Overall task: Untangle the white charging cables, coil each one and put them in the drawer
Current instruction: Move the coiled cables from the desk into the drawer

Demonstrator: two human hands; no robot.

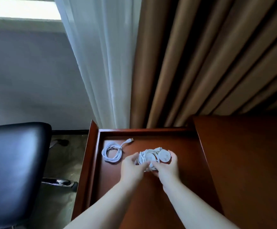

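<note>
and here we are over the open drawer (94,146), red-brown wood, pulled out to the left of the desk top (242,154). both hands are in on the cable bundle (147,158): the left hand (132,167) curls round its left side, thumb across the loops, and the right hand (166,167) cups the right side, fingers wrapped behind a round white puck (165,156) that sits on the bundle's right side. we cannot tell whether the bundle rests on the drawer floor or hangs just above it.

over to the left, a coiled cable (112,153) lies flat in the drawer's far left corner, near the side wall, its plug (130,140) pointing toward the back wall. it's apart from the hands.

a black chair (14,162) stands left of the drawer. behind, a white sheer curtain (101,63) hangs beside a brown curtain (200,55).
</note>
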